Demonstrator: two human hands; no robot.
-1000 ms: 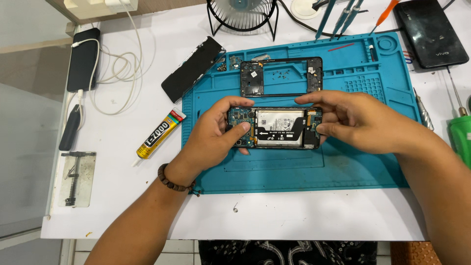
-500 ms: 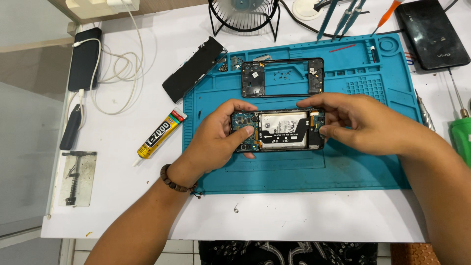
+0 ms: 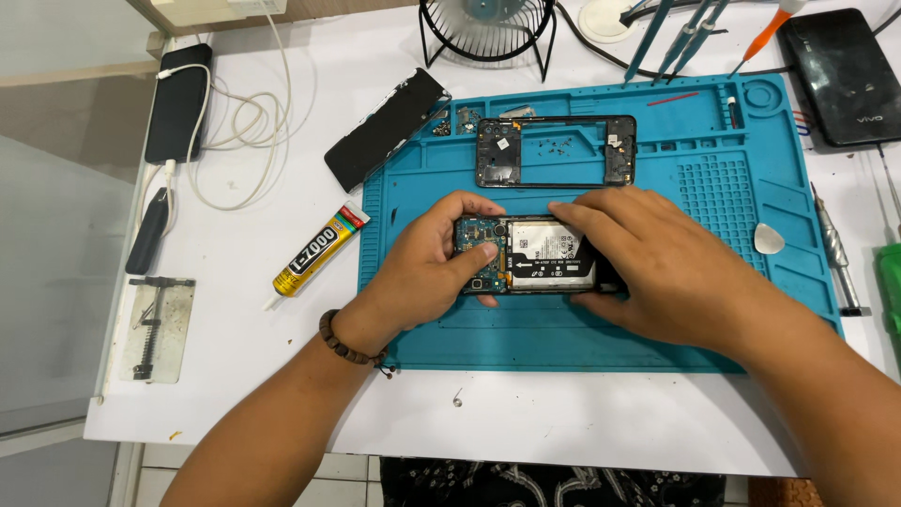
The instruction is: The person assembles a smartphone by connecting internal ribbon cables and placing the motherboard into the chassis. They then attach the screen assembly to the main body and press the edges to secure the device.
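Our hands: left hand [image 3: 427, 268] clamped opened phone [image 3: 530, 255] at its left end, right hand [image 3: 657, 272] gripped right end. Phone lay mid blue mat [image 3: 563, 329], desk [image 3: 282, 376] centre, long axis left-right, between both hands; black frame [image 3: 556, 150] toward far edge.

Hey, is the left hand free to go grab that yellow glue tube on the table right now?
Probably not as things stand: the left hand is holding the opened phone together with the right hand. The path itself looks open; the yellow glue tube lies just off the blue mat with bare table between.
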